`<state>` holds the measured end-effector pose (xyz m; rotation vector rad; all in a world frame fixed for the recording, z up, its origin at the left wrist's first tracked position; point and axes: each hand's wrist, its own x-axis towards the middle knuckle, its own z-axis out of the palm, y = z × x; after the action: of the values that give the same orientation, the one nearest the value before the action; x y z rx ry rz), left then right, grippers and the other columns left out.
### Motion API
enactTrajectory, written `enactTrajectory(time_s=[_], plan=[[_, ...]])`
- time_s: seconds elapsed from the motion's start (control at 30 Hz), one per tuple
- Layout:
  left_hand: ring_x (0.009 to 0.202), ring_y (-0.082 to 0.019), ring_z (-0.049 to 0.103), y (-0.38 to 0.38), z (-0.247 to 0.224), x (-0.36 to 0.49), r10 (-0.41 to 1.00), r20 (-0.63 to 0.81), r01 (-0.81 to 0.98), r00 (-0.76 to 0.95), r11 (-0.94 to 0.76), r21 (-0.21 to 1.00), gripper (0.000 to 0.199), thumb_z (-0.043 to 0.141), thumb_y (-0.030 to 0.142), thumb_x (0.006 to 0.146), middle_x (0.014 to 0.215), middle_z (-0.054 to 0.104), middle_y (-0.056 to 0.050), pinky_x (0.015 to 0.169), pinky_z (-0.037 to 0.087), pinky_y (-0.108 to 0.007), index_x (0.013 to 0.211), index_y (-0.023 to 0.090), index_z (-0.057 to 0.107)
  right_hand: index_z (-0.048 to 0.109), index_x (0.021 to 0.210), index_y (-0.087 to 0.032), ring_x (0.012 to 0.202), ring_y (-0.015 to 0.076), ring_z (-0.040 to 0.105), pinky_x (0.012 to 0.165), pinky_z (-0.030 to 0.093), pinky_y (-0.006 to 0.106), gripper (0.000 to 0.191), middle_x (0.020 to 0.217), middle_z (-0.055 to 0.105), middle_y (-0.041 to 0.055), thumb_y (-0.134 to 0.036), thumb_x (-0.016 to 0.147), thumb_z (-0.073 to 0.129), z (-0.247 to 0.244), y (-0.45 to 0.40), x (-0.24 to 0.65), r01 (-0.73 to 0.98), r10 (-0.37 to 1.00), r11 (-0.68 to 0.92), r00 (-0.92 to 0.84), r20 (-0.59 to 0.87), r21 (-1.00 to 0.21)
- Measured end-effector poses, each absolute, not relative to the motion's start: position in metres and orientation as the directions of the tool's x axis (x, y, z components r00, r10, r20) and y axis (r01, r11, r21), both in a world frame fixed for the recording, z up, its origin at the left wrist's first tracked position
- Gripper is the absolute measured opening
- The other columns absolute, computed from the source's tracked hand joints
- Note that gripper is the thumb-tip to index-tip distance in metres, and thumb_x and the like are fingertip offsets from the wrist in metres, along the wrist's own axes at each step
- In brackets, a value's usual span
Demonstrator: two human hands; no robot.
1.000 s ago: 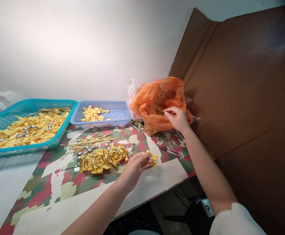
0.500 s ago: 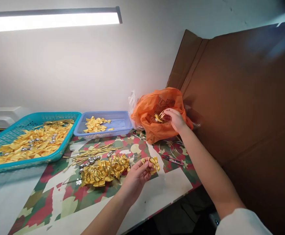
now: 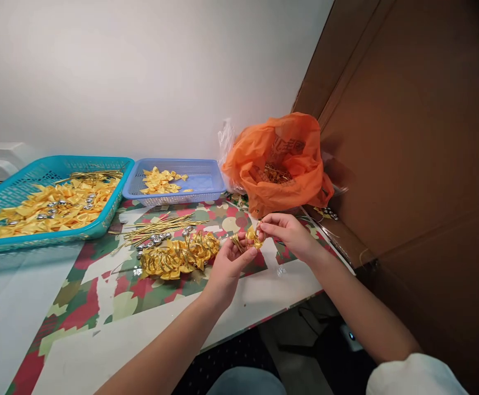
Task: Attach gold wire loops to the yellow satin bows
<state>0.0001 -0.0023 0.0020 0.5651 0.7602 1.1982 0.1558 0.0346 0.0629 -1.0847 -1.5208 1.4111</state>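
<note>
My left hand is closed around coiled gold wire and a yellow ribbon bow, over the table. The fingertips of my right hand pinch at the right side of that bow, so the two hands nearly meet. How much my left fingers cover cannot be made out. Just left of my left hand lies a row of yellow bows with gold wire loops. Small silver bells and a bundle of straight gold wire ties are behind that row.
A teal basket of yellow bows, bells and ties stands at left. Beside it is a blue-violet basket with some bows. An orange plastic bag with gold pieces inside stands behind my right hand. A cardboard sheet rises at right.
My right hand has come out of the orange bag, without the bow it held there, and down to the bow at my left hand. The view has tilted downward.
</note>
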Motion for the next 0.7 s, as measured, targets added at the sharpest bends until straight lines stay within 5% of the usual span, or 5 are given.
enactTrajectory(time_s=[0.23, 0.53, 0.7], plan=[[0.084, -0.012, 0.058, -0.0039, 0.001, -0.0001, 0.973, -0.214, -0.569, 0.091, 0.227, 0.79, 0.05, 0.087, 0.026, 0.059, 0.09, 0.062, 0.0, 0.076, 0.045, -0.024, 0.102, 0.017, 0.063, 0.062, 0.064, -0.018, 0.055, 0.0112, 0.05, 0.055, 0.039, 0.025, 0.023, 0.057, 0.059, -0.0014, -0.035, 0.079, 0.062, 0.0554, 0.0289, 0.1539, 0.259, 0.949, 0.002, -0.304, -0.08, -0.966], [0.063, -0.008, 0.051, -0.0013, -0.0008, -0.0005, 0.923, -0.37, -0.604, 0.103, 0.353, 0.714, 0.037, 0.082, 0.023, 0.06, 0.076, 0.062, 0.001, 0.064, 0.041, -0.023, 0.091, 0.015, 0.064, 0.05, 0.047, -0.018, 0.042, 0.0064, 0.036, 0.046, 0.027, 0.024, 0.034, 0.042, 0.039, -0.0064, -0.039, 0.068, 0.067, 0.0612, 0.0267, 0.151, 0.165, 0.945, -0.158, -0.262, -0.198, -0.973], [0.071, -0.012, 0.057, -0.0042, -0.001, 0.0009, 0.917, -0.374, -0.497, 0.143, 0.393, 0.774, 0.034, 0.079, 0.026, 0.066, 0.079, 0.064, -0.001, 0.064, 0.04, -0.024, 0.095, 0.015, 0.064, 0.054, 0.052, -0.018, 0.042, 0.0061, 0.035, 0.045, 0.027, 0.023, 0.032, 0.043, 0.041, -0.0063, -0.041, 0.067, 0.069, 0.0528, 0.0279, 0.1577, 0.104, 0.956, -0.178, -0.218, -0.197, -0.979]])
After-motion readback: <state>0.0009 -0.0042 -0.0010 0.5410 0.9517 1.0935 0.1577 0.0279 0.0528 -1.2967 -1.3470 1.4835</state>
